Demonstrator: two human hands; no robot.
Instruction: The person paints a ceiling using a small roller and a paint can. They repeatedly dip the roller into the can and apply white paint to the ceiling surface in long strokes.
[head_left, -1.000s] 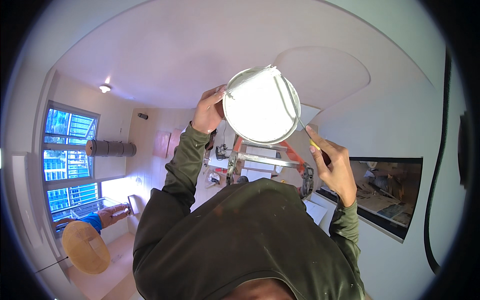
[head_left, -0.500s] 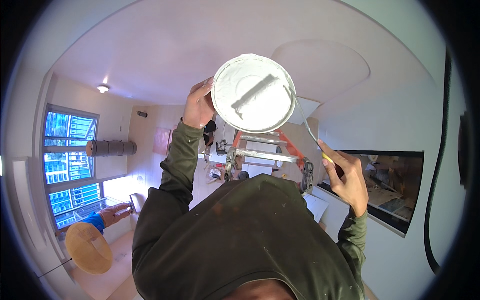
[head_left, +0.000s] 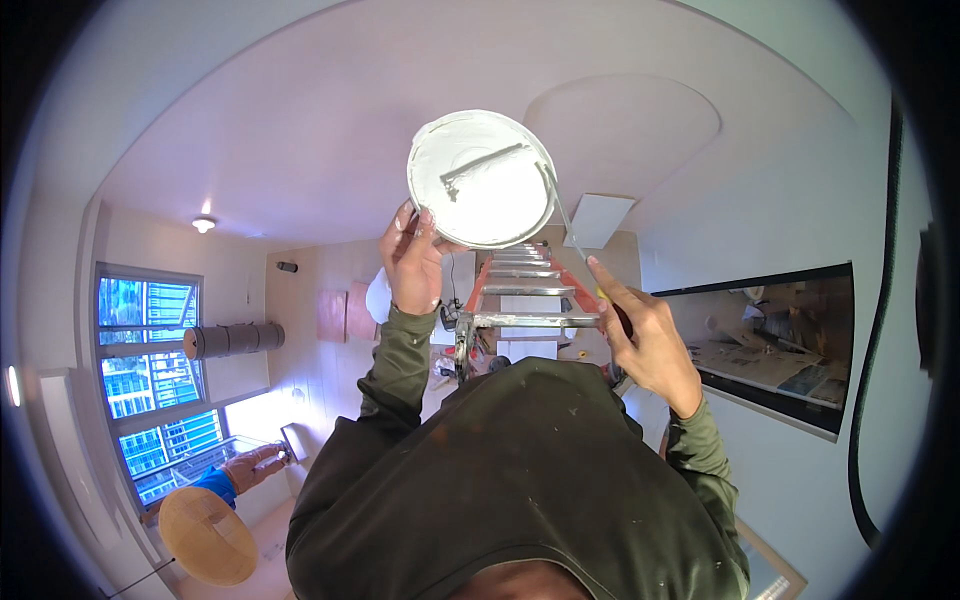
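My left hand (head_left: 415, 270) grips the lower left edge of a round white lid (head_left: 436, 150), held up in front of me, thumb on its near face. Wet white paint coats the lid, and spots of it mark my fingers. On the paint lies a paint roller (head_left: 502, 192), its white head slanting across the middle with a dark grey strip along the upper side. The thin wire frame runs down past the lid's right edge to a yellow handle. My right hand (head_left: 650, 335) is closed round that handle, with the index finger stretched along it.
Below the lid stands a ladder (head_left: 535, 320) with red rails and metal steps. A dark-framed panel (head_left: 775, 345) sits in the right wall. To the left are a window (head_left: 150, 300), a grey cylinder (head_left: 235, 340) and a tan round shade (head_left: 208, 535). A white board (head_left: 600, 220) is beyond.
The lid and roller have shifted left in view, and my right hand has come left with them. My left thumb now shows over the lid's edge. More ladder steps are visible.
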